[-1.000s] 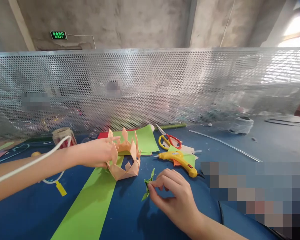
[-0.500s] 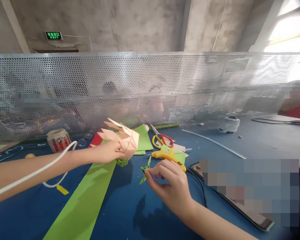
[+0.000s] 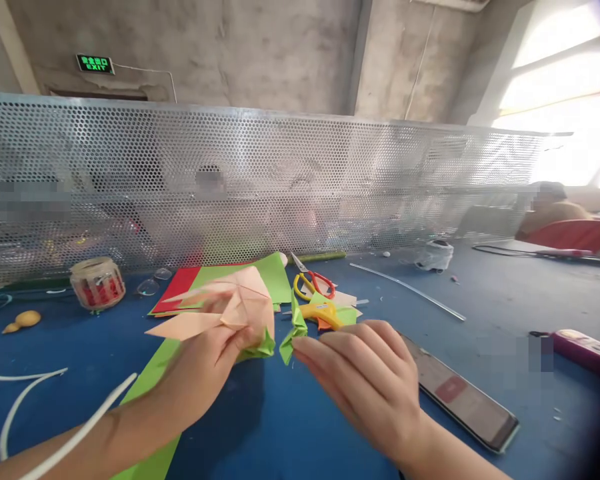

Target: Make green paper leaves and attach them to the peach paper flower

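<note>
My left hand (image 3: 207, 363) is closed on a peach folded-paper flower (image 3: 250, 300), its pointed petals reaching to the left. Green folded paper (image 3: 263, 345) is fixed at the flower's base, on the side facing my right hand. Between thumb and fingers, my right hand (image 3: 365, 373) pinches a small green folded-paper piece (image 3: 295, 330), upright and slightly apart from the flower. Behind that hand lies a yellow glue gun (image 3: 325, 313), its handle partly hidden. A long green paper strip (image 3: 153, 427) runs under my left forearm.
Scissors (image 3: 313, 280) lie beyond the glue gun near green and red paper sheets (image 3: 180, 283). A phone (image 3: 460, 393) is at the right, a drum-like jar (image 3: 97, 285) at the left. A perforated metal screen (image 3: 260, 173) bounds the table's back. A clear glue stick (image 3: 410, 290) lies behind.
The flower has tipped over, its petals now pointing left and its green base turned toward my right hand. The green piece and the flower's base are nearer each other. The view has shifted slightly.
</note>
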`<state>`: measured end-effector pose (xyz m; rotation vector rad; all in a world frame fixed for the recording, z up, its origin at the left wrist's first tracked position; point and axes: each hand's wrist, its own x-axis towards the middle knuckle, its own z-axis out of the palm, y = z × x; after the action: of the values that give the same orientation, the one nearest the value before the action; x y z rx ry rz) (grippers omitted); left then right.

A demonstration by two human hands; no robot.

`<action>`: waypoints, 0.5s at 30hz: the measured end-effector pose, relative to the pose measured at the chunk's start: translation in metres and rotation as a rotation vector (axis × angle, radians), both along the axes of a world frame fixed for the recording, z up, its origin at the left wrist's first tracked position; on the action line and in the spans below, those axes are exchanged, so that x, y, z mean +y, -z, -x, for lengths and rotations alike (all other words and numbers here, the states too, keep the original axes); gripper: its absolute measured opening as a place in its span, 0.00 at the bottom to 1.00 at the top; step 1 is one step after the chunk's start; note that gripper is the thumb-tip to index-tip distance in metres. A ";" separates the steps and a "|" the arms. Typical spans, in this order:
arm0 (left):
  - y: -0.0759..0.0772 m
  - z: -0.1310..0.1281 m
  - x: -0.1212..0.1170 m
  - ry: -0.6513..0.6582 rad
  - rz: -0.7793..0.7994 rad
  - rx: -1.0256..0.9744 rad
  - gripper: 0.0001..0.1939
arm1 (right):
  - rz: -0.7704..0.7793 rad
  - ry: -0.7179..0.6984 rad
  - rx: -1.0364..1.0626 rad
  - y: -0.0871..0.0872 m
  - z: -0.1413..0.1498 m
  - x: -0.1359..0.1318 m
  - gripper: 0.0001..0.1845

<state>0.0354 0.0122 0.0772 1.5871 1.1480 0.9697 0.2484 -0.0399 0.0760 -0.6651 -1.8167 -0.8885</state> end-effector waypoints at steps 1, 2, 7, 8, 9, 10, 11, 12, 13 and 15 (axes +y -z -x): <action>-0.004 0.003 0.002 -0.011 -0.051 0.034 0.10 | -0.008 -0.006 -0.016 0.000 0.001 -0.003 0.12; -0.005 0.005 0.005 -0.023 -0.094 0.060 0.10 | -0.014 -0.011 -0.030 0.000 0.001 -0.005 0.12; 0.026 0.005 0.018 -0.012 -0.078 0.108 0.14 | 0.015 -0.004 -0.038 0.005 0.004 -0.005 0.14; 0.036 0.003 0.020 -0.016 -0.054 0.095 0.14 | 0.024 0.001 -0.032 0.007 0.005 -0.003 0.15; 0.046 0.001 0.022 -0.020 -0.020 0.070 0.13 | 0.033 0.007 -0.029 0.009 0.005 0.000 0.15; 0.054 0.000 0.023 -0.030 0.016 0.040 0.13 | 0.040 0.011 -0.029 0.011 0.006 0.002 0.15; 0.060 -0.002 0.023 -0.040 0.049 0.007 0.12 | 0.048 0.015 -0.032 0.012 0.006 0.004 0.16; 0.064 -0.002 0.023 -0.047 0.079 -0.026 0.12 | 0.054 0.017 -0.035 0.014 0.007 0.005 0.15; 0.066 -0.003 0.021 -0.053 0.105 -0.058 0.12 | 0.057 0.019 -0.040 0.014 0.007 0.006 0.15; 0.064 -0.004 0.014 -0.063 0.146 -0.111 0.13 | 0.060 0.018 -0.054 0.015 0.007 0.006 0.15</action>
<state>0.0398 0.0260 0.0132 1.3723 1.1701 0.9797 0.2417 -0.0341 0.0613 -0.7022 -1.8947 -0.8739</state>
